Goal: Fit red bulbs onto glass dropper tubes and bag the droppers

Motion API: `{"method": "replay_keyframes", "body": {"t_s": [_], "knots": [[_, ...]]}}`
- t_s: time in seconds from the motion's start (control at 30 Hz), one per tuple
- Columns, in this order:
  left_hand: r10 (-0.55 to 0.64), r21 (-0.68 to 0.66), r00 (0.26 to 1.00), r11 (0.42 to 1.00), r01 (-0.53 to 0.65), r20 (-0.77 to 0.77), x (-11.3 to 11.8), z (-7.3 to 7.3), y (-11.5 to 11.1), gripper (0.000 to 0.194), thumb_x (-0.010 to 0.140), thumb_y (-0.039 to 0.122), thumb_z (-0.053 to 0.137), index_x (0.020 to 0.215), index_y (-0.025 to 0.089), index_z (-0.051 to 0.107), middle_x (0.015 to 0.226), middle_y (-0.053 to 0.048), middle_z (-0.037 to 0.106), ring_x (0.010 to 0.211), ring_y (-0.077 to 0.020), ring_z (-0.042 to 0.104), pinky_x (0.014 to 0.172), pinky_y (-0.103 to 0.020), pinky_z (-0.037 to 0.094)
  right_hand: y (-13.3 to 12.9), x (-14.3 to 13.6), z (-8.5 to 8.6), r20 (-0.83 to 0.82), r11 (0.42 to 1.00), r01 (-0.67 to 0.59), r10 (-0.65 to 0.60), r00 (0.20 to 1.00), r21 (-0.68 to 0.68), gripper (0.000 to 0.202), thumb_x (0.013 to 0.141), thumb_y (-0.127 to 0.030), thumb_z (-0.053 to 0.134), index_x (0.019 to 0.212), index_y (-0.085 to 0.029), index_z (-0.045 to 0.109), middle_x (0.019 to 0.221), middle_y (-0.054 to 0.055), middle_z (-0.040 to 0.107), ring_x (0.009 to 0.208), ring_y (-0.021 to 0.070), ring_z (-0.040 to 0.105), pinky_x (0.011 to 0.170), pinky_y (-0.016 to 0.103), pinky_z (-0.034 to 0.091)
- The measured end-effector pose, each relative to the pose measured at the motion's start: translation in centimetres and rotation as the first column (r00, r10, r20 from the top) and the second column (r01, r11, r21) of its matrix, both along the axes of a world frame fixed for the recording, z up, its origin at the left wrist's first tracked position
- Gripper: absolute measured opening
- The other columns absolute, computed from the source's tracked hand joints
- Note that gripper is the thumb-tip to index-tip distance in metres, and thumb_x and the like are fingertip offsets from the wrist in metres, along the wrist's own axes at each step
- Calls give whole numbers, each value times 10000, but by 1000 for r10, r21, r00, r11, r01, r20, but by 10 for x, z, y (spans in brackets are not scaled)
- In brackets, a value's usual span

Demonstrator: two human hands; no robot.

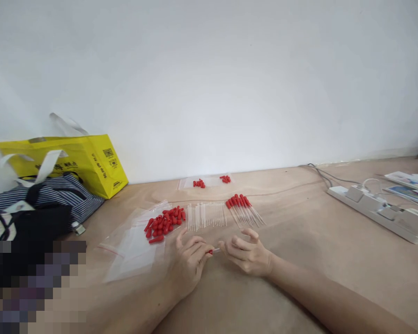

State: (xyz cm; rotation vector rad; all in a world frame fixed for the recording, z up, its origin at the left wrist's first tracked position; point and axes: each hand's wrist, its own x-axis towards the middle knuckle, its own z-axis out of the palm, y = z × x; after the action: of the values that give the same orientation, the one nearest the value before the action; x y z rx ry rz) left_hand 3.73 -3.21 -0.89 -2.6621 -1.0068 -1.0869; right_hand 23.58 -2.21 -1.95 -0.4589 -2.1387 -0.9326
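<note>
My left hand (191, 260) is closed around a red rubber bulb (211, 252), mostly hidden by the fingers. My right hand (247, 253) pinches a thin clear dropper tube (216, 250), whose end meets the bulb between the hands. Just beyond them lies a row of bare clear tubes (206, 215). To its right are several droppers with red bulbs (245, 211) fitted on, set side by side. A pile of loose red bulbs (163, 222) rests on clear plastic zip bags (135, 246) left of my left hand.
By the wall, another clear bag (186, 183) lies with two small groups of red bulbs (199, 183). A yellow bag (90, 162) and a striped bag (76, 199) stand at left. At right are a white power strip (379, 211), its cable and printed papers (409, 183).
</note>
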Motion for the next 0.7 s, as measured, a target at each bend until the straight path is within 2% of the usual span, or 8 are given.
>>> {"method": "replay_keyframes", "body": {"t_s": [0.13, 0.27, 0.43, 0.7], "knots": [[-9, 46, 999, 999, 6, 54, 0, 1, 0, 159, 803, 128, 448, 773, 226, 570, 645, 78, 649, 687, -119, 591, 998, -413, 85, -5, 0, 1, -26, 1000, 23, -23, 999, 20, 293, 850, -54, 376, 824, -193, 633, 715, -38, 590, 760, 75, 444, 854, 336, 211], [-27, 73, 998, 997, 23, 57, -1, 3, -2, 142, 788, 120, 481, 779, 227, 575, 633, 85, 650, 661, -112, 591, 1000, -413, 90, -7, -1, -1, -28, 999, 31, -32, 999, -19, 321, 873, -70, 330, 834, -196, 622, 707, -34, 605, 737, 80, 433, 841, 328, 210], [-40, 103, 996, 994, 32, 74, 1, 2, -4, 131, 804, 146, 468, 756, 210, 572, 613, 67, 643, 636, -113, 586, 995, -432, 108, -4, -6, -6, -83, 984, -1, -14, 996, -178, 245, 840, -79, 351, 841, -157, 583, 615, -34, 576, 649, 88, 398, 841, 352, 181], [-13, 54, 1000, 998, 13, 13, 2, 3, -6, 184, 818, 151, 426, 696, 195, 556, 607, 52, 631, 674, -124, 588, 996, -431, 108, -6, -18, -3, -130, 910, -37, -19, 991, -414, 156, 726, -77, 394, 682, -157, 520, 542, -22, 489, 630, 113, 364, 766, 352, 188]]}}
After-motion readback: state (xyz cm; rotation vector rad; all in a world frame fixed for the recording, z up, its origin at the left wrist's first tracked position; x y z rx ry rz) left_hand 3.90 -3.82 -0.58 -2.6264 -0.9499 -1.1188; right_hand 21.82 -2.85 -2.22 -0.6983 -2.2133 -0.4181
